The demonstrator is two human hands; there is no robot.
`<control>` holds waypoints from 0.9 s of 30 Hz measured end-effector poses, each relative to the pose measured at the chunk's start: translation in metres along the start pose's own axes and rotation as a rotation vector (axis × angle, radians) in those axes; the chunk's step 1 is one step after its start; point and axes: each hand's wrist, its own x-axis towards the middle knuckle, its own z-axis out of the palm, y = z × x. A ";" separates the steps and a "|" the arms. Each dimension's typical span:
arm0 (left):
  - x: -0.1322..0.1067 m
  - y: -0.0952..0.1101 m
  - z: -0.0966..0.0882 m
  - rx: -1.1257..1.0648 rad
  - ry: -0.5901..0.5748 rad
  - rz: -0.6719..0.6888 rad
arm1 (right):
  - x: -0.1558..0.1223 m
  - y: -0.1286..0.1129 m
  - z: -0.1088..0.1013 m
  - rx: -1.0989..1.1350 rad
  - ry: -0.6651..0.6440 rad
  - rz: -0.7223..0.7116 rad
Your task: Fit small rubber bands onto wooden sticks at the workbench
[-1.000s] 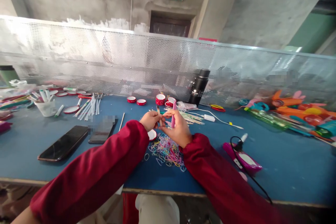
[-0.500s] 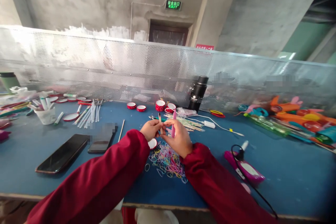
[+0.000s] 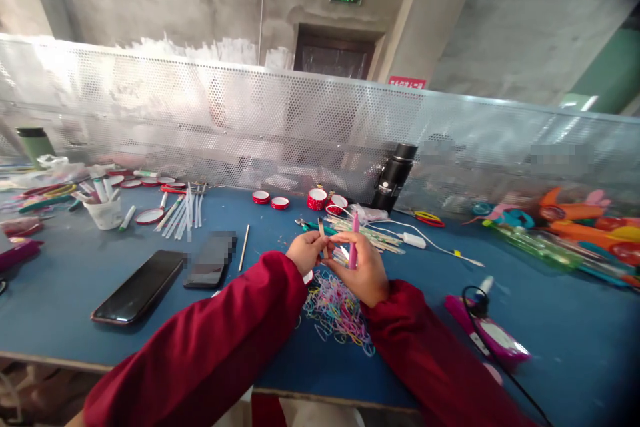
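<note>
My left hand [image 3: 305, 252] is closed, with a short flat wooden stick [image 3: 322, 229] held upright between its fingertips. Its top end looks dark. Close beside it, my right hand [image 3: 369, 273] is closed around a pink pen-shaped tool [image 3: 353, 243] that points upward. The right fingertips also reach the stick's side, but I cannot make out whether they grip it. Below both hands lies a loose pile of coloured rubber bands [image 3: 337, 310]. A small white-topped red disc [image 3: 308, 277] is partly hidden behind my left wrist.
Two phones [image 3: 140, 287] lie to the left, near a thin wooden stick [image 3: 244, 248]. Small red drums [image 3: 317, 198], a bundle of sticks [image 3: 375, 235] and a black bottle [image 3: 396, 177] stand or lie behind. A purple packet [image 3: 487, 328] with a black cable is at right.
The whole scene has shifted right in view as the camera turned slightly left. Both hands keep their hold with almost the same pose.
</note>
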 end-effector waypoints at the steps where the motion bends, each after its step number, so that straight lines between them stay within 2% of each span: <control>1: 0.000 0.000 0.001 -0.012 0.005 -0.005 | 0.001 0.001 -0.001 -0.010 0.003 -0.007; 9: 0.005 -0.007 0.007 -0.109 0.004 0.048 | 0.005 0.007 -0.006 0.021 0.029 0.012; 15: 0.000 0.003 0.000 -0.162 0.012 0.001 | 0.004 -0.011 -0.013 0.239 0.013 0.089; 19: -0.005 0.005 -0.004 -0.138 -0.036 0.004 | 0.003 -0.022 -0.016 0.328 0.147 0.174; 22: -0.009 0.003 -0.001 -0.128 -0.104 0.002 | 0.000 -0.020 -0.015 0.330 0.258 0.230; 24: -0.011 0.000 0.001 -0.113 -0.137 -0.011 | -0.002 -0.015 -0.012 0.330 0.275 0.238; 27: -0.011 -0.003 0.001 -0.075 -0.169 -0.021 | -0.004 -0.009 -0.011 0.367 0.228 0.234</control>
